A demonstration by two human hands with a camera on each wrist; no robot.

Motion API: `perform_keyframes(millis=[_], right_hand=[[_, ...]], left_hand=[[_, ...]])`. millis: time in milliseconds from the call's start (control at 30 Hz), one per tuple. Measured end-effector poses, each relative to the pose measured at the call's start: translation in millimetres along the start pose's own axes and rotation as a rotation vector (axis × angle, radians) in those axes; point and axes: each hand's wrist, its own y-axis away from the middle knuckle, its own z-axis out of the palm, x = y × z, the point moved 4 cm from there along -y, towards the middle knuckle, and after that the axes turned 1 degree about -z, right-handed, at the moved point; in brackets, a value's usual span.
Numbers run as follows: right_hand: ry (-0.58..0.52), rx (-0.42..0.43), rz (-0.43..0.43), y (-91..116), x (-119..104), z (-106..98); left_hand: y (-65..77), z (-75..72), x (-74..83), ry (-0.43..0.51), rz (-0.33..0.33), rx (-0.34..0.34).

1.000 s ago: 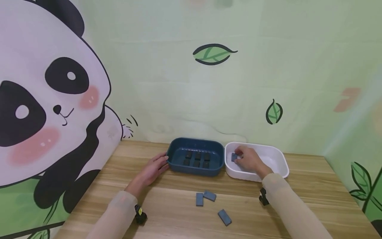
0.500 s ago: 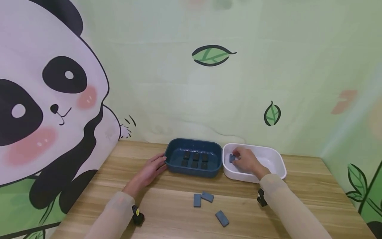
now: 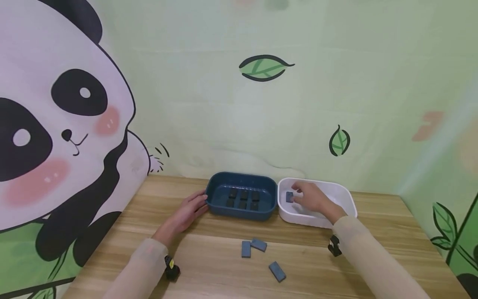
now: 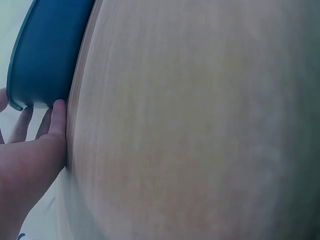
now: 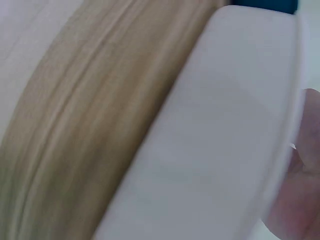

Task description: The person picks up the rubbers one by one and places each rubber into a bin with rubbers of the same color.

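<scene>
My left hand (image 3: pixel 190 211) touches the left end of a dark blue plastic bin (image 3: pixel 242 214) with extended fingers, and the left wrist view shows the fingertips against the bin's end wall (image 4: pixel 50 60). Inside the bin, several small dark blocks (image 3: pixel 244 195) stand in two rows. My right hand (image 3: pixel 311 197) reaches into a white plastic bin (image 3: pixel 341 189), thumb and fingers spread apart beside a small blue-grey rectangular block (image 3: pixel 289 197) on its floor at the left end. In the right wrist view, the white bin's wall (image 5: pixel 215 125) hides much of that hand.
Three blue-grey blocks lie on the wooden table (image 3: pixel 209 265): an upright-oriented one (image 3: pixel 246 249), a slanted one (image 3: pixel 259 244) beside it, and another block (image 3: pixel 277 271) nearer the front. The bins stand side by side before a printed cloth backdrop (image 3: pixel 209 104).
My right thumb and fingers have opened away from the block in the white bin, and the hand has drawn slightly right. The left hand stays at the blue bin.
</scene>
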Motion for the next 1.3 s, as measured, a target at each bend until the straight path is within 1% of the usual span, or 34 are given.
perform_keyframes(millis=[133, 267, 367, 467, 567, 633, 767, 867, 933, 1067, 1167, 1300], right_hand=[[0.034, 0.066, -0.085, 12.3, -25.2, -14.4], [0.052, 0.128, -0.227, 29.9, -70.8, -23.1], [0.046, 0.145, -0.325, 43.4, -103.8, -19.6], [0.037, 0.102, -0.374, 53.4, -128.4, -5.1], [0.035, 0.019, -0.400, 59.4, -144.3, 16.4], [0.037, -0.038, -0.415, 61.6, -150.4, 31.7], [0.064, -0.114, -0.444, 62.5, -156.4, 60.3], [0.085, -0.157, -0.439, 61.4, -158.4, 77.5], [0.104, -0.177, -0.425, 61.0, -158.4, 85.9], [0.140, -0.205, -0.395, 60.2, -157.1, 95.3], [0.152, -0.218, -0.388, 59.8, -156.9, 97.5], [0.133, -0.199, -0.401, 60.3, -157.0, 97.6]], left_hand=[[-0.5, 0.4, 0.0, -0.009, 0.005, -0.003], [-0.9, -0.3, -0.7, -0.005, 0.012, -0.010], [-1.3, -1.1, -1.8, -0.004, 0.009, -0.013], [-1.6, -1.1, -3.0, -0.006, 0.003, -0.015], [-2.0, -0.2, -3.8, -0.011, 0.000, -0.018], [-2.4, 0.4, -4.0, -0.004, -0.003, -0.016], [-2.4, 0.0, -2.4, 0.000, -0.002, 0.001], [-2.1, -1.8, 0.0, 0.000, -0.007, 0.015], [-2.1, -2.5, 1.2, -0.006, -0.010, 0.007], [-1.6, -2.7, 1.9, -0.003, -0.013, -0.001], [-1.8, -2.7, 0.4, 0.000, -0.015, -0.003], [-3.0, -2.0, -0.7, -0.010, -0.012, 0.005]])
